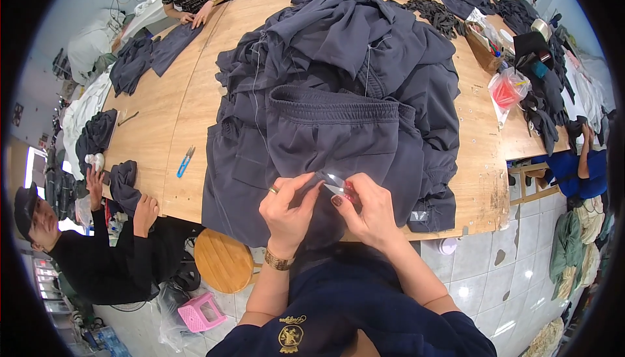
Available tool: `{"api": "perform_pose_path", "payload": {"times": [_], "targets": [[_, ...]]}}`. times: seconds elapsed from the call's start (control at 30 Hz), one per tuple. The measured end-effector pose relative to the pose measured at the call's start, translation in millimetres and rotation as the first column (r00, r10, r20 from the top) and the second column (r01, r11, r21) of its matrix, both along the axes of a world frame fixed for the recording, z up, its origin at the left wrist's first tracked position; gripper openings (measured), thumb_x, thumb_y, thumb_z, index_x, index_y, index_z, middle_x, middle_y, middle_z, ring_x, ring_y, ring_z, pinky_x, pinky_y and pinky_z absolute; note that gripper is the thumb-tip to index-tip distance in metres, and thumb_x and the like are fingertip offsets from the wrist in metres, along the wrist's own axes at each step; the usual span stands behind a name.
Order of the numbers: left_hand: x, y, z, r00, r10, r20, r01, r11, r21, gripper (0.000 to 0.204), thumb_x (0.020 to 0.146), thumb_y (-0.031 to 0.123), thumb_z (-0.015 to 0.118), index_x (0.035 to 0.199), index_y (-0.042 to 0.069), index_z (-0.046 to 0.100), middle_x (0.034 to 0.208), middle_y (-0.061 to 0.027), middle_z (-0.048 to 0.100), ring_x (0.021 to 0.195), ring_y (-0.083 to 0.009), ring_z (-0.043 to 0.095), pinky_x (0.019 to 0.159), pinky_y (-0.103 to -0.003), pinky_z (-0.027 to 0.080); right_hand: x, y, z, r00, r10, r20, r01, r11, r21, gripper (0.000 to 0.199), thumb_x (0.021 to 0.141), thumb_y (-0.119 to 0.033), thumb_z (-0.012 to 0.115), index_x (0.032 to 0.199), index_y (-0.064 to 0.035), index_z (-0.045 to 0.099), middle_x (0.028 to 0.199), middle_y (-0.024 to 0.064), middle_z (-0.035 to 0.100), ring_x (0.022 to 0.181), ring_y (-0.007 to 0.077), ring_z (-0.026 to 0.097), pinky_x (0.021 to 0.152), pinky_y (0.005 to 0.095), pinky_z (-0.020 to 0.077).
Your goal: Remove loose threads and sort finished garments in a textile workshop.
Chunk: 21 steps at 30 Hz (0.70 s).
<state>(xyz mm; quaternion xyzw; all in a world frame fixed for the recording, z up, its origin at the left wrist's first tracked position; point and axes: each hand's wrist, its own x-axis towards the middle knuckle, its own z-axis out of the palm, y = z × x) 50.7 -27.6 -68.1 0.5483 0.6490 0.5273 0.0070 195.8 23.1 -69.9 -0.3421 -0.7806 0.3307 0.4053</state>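
Dark grey trousers (351, 142) with a gathered elastic waistband lie in front of me, on a large heap of like garments (338, 25). My left hand (285, 212), with a ring and a bracelet at the wrist, is closed in a pinch on a fold of the dark cloth. My right hand (372, 208) is closed around small thread snips (334, 182); their silver blades point at the pinched cloth, and a bit of red handle shows between the fingers. The blade tips are right by my left fingertips; whether they touch the cloth, I cannot tell.
Blue-handled snips (186, 161) lie on the wooden table (170, 109) at left. Two co-workers handle dark cloth at the left and far left. A box of supplies (483, 52) and a clear bag with red contents (509, 88) stand right. A round wooden stool (222, 260) is below.
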Motion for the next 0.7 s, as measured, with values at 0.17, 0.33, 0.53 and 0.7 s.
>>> {"api": "perform_pose_path", "payload": {"times": [0.17,0.33,0.53,0.7], "targets": [[0,1,-2,1.000,0.000,-0.005,0.000,0.999,0.034,0.023,0.066,-0.005,0.074,0.087,0.002,0.068,0.073,-0.0049,0.063,0.059,-0.0107,0.055,0.052,-0.022,0.043,0,1,-9,0.999,-0.034,0.028,0.032,0.996,0.088,0.025,0.079,-0.020,0.069,0.079,-0.0012,0.054,0.068,0.0096,0.051,0.053,0.0240,0.052,0.048,0.0315,0.0410],[1,1,-1,1.000,-0.008,0.004,0.008,0.999,0.038,0.022,0.066,-0.005,0.074,0.087,0.002,0.068,0.074,-0.0051,0.063,0.060,-0.0117,0.056,0.052,-0.022,0.043,-1,0,-12,0.992,-0.057,0.109,0.037,0.984,0.174,0.024,0.078,-0.021,0.070,0.078,-0.0022,0.055,0.067,0.0083,0.052,0.053,0.0221,0.053,0.046,0.0309,0.0414],[1,0,1,1.000,-0.010,-0.004,0.010,0.999,0.034,0.023,0.065,-0.005,0.073,0.087,0.002,0.068,0.073,-0.0064,0.063,0.062,-0.0140,0.057,0.053,-0.024,0.043,-4,-1,-9,0.990,-0.072,0.124,0.047,0.980,0.196,0.025,0.077,-0.023,0.071,0.077,-0.0030,0.055,0.066,0.0069,0.051,0.052,0.0220,0.053,0.046,0.0304,0.0417],[0,-1,-1,1.000,-0.016,-0.022,0.017,0.999,0.033,0.025,0.064,-0.006,0.072,0.088,0.002,0.068,0.073,-0.0070,0.063,0.062,-0.0150,0.058,0.055,-0.024,0.044,-5,0,-6,0.987,-0.085,0.140,0.054,0.975,0.215,0.025,0.077,-0.023,0.071,0.076,-0.0037,0.054,0.066,0.0065,0.051,0.052,0.0219,0.053,0.046,0.0305,0.0414]]}}
